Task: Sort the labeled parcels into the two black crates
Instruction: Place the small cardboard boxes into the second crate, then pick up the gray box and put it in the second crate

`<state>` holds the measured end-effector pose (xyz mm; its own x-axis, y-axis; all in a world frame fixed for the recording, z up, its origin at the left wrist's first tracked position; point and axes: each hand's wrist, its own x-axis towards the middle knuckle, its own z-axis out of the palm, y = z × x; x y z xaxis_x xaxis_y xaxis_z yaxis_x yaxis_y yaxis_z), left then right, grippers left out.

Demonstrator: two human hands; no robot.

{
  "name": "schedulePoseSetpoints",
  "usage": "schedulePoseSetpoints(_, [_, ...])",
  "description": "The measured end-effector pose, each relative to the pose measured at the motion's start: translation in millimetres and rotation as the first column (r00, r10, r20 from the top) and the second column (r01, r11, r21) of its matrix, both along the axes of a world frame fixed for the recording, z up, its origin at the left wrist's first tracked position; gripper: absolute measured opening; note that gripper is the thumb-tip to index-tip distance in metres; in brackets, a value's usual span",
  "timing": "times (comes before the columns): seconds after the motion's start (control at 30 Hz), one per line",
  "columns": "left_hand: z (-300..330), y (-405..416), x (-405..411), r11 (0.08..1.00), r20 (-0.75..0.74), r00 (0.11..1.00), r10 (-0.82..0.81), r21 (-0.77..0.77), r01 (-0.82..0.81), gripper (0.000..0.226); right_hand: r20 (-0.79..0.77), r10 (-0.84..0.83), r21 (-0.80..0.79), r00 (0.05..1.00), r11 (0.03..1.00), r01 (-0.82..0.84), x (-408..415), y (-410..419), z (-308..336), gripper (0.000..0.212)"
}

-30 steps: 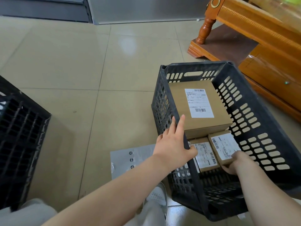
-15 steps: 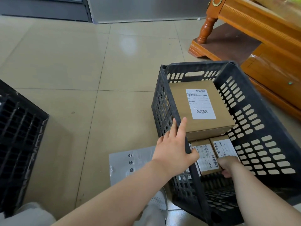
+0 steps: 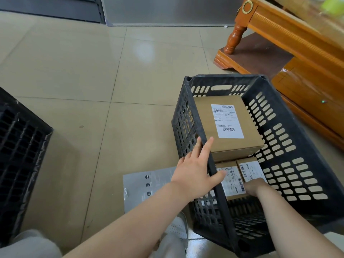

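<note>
Left hand (image 3: pixel 195 172) on crate (image 3: pixel 290 127) (rim)

Left crate (image 3: pixel 22 155) running off frame edge; right hand (image 3: pixel 256 188) hiding small box's (image 3: pixel 250 169) near end; label print lying too small to read.

Large glossy beige floor tiles (image 3: pixel 78 67) with thin dark grout lines cover the room, catching a soft patch of reflected light. At far right stands an orange-brown varnished wooden cabinet (image 3: pixel 305 58) with a turned leg. A grey metal panel (image 3: pixel 167 10) runs along the far wall.
</note>
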<state>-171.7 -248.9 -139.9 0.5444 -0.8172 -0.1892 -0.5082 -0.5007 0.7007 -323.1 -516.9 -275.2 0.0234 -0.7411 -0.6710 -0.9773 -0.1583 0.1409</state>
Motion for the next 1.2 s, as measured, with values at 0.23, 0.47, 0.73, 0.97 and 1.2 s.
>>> schedulePoseSetpoints(0.23, [-8.7,35.5,18.8,0.999,0.043,0.999,-0.003,0.036,0.002,0.083,-0.078,0.242,-0.261,0.967,0.932,-0.254,66.2,62.3,116.7,0.046])
schedulePoseSetpoints(0.47, [-15.8,78.5,39.8,0.974,-0.069,0.979,0.191,0.133,-0.181,0.077,0.334,0.484,-0.539,0.809,0.802,-0.257,113.6,103.6,188.4,0.055])
schedulePoseSetpoints(0.73, [-40.4,127.7,71.3,0.815,-0.284,0.766,0.576,0.264,-0.515,0.076,0.614,0.721,-0.692,0.322,0.688,-0.221,158.4,196.8,206.3,0.058])
schedulePoseSetpoints(0.97, [-75.0,166.0,67.4,0.733,-0.369,0.636,0.677,0.418,-0.537,0.071,0.677,0.569,-0.314,0.468,0.797,-0.515,159.8,230.9,123.3,0.064])
schedulePoseSetpoints(1.2, [-93.0,175.4,50.4,0.692,-0.540,0.439,0.718,0.486,-0.533,0.075,0.476,0.277,0.024,0.835,0.945,-0.327,142.1,224.9,61.6,0.066])
